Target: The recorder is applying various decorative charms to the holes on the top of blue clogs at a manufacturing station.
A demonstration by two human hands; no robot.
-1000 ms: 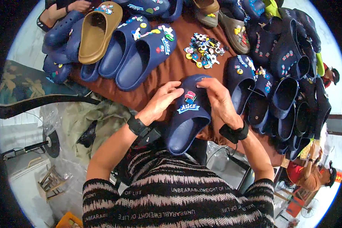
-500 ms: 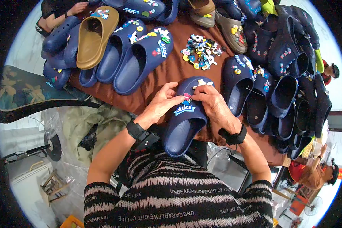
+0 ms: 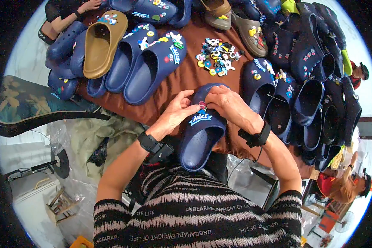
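Our left hand (image 3: 175,110) and right hand (image 3: 232,106) close together over navy shoe (image 3: 193,152) at tabletop's (image 3: 173,86) near edge, fingertips around red charm (image 3: 203,105); exact grip we cannot tell. Banner charm (image 3: 200,118) already on, just nearer us. Farther off, loose charms (image 3: 220,58) heaped, unattached. Far left, navy shoes (image 3: 151,70) already bear charms.

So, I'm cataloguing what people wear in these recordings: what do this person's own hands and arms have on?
The left hand and right hand wear no gloves. The left wristband and right wristband are black; a dark boxy piece sits beside the left one, a thin dark cable by the right. The sleeves have jagged black and pale stripes with small lettering.
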